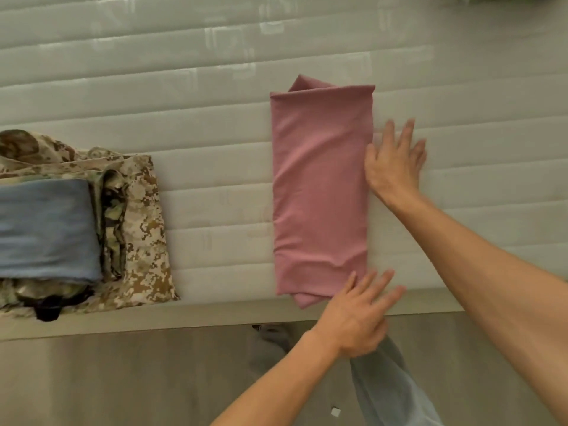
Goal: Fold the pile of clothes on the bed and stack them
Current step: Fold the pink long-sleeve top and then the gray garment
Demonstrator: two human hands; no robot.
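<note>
No readable writing. Right hand (395, 162) fingers (405, 133) straight, spread, flat on bed (215, 124), thumb touching right edge of pink garment (321, 195). Left hand (356, 318) fingers (379, 281) straight, relaxed, at garment's near right corner, gripping nothing. Pink garment folded into long strip, near bed edge. Folded stack (76, 222) far left: blue piece over camouflage.

No text, label, brand or number can be read anywhere.

arms: bare, no sleeves in view | legs: pale grey-blue trousers (387, 392) (loose) | wrists: no watch, no rings
</note>
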